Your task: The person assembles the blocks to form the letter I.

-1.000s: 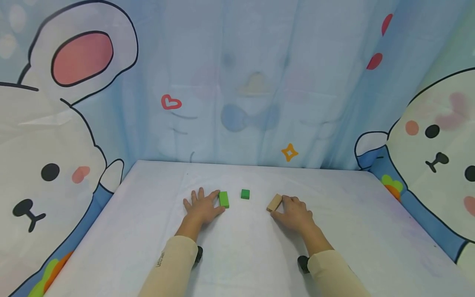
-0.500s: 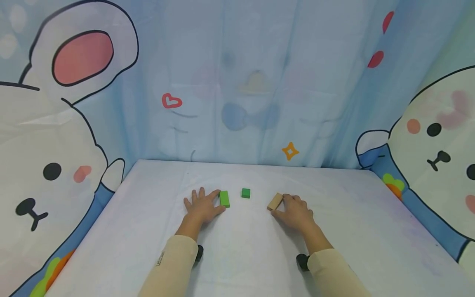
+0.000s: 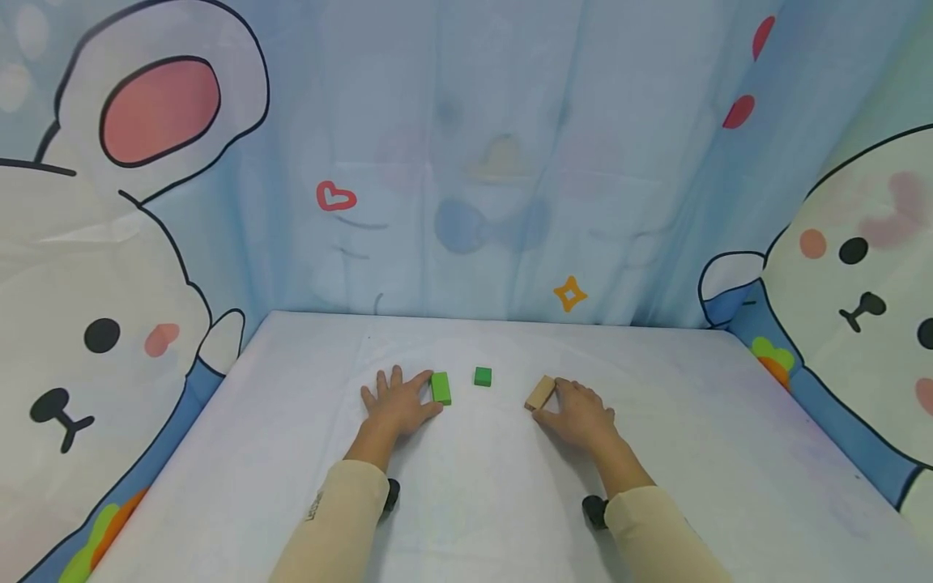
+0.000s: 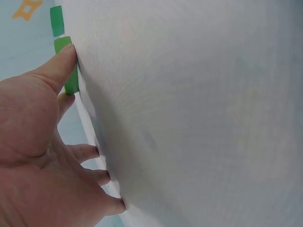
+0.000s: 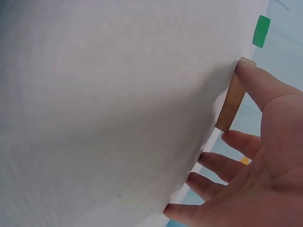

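My left hand point(image 3: 396, 406) rests low on the table with its fingers spread. Its thumb and index finger pinch a light green block point(image 3: 441, 389) at its two ends; the block lies flat. In the left wrist view the thumb covers part of this green block point(image 4: 72, 82). My right hand point(image 3: 579, 415) holds a plain wooden block point(image 3: 540, 393) likewise, thumb at the near end and index finger at the far end. The right wrist view has the wooden block point(image 5: 231, 105) slanting between them. Between the hands sits a small dark green cube point(image 3: 483, 376), touched by neither.
A white cloth covers the table point(image 3: 481, 502), whose back edge meets a blue curtain point(image 3: 394, 259) with cartoon prints. Dark wrist cameras stick out beneath both beige sleeves point(image 3: 331, 518).
Both hands and all the blocks keep their places on the table. Only the head view has shifted very slightly.
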A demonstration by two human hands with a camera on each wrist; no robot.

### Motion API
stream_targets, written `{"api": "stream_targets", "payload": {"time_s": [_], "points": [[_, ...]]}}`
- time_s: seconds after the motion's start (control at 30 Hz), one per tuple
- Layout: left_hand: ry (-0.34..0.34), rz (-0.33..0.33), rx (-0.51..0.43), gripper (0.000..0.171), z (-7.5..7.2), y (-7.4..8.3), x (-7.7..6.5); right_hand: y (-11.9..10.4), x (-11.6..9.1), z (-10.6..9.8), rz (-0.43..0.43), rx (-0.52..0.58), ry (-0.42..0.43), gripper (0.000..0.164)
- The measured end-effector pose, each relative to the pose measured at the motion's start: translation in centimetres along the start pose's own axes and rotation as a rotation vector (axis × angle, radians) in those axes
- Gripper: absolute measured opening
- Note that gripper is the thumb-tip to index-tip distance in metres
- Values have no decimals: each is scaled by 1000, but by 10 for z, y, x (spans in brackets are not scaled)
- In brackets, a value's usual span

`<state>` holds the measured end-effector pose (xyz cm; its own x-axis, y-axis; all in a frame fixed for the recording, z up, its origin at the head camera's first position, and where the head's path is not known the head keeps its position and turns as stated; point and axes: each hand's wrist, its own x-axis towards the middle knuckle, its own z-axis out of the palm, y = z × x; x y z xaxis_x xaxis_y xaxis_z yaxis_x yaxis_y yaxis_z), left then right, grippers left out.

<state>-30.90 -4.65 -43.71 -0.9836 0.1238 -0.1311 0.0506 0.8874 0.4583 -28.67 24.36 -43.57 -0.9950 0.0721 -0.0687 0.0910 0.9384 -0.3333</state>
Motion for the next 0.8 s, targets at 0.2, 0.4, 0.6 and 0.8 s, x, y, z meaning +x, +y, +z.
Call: {"api": "stream_targets", "payload": {"time_s": [0.2,0.4,0.6,0.8], "points": [[2,6,-14,67,1,0,1,1,0,-1,6,23,3,78],[-2,5,-14,67,1,-1,1,1,1,2,21,63,4,79],[5,8,-6,68,0,0,1,3,1,0,24,110,13,79],[0,3,0,67,1,-2,0,4,1,2,29,140,4,79]]}}
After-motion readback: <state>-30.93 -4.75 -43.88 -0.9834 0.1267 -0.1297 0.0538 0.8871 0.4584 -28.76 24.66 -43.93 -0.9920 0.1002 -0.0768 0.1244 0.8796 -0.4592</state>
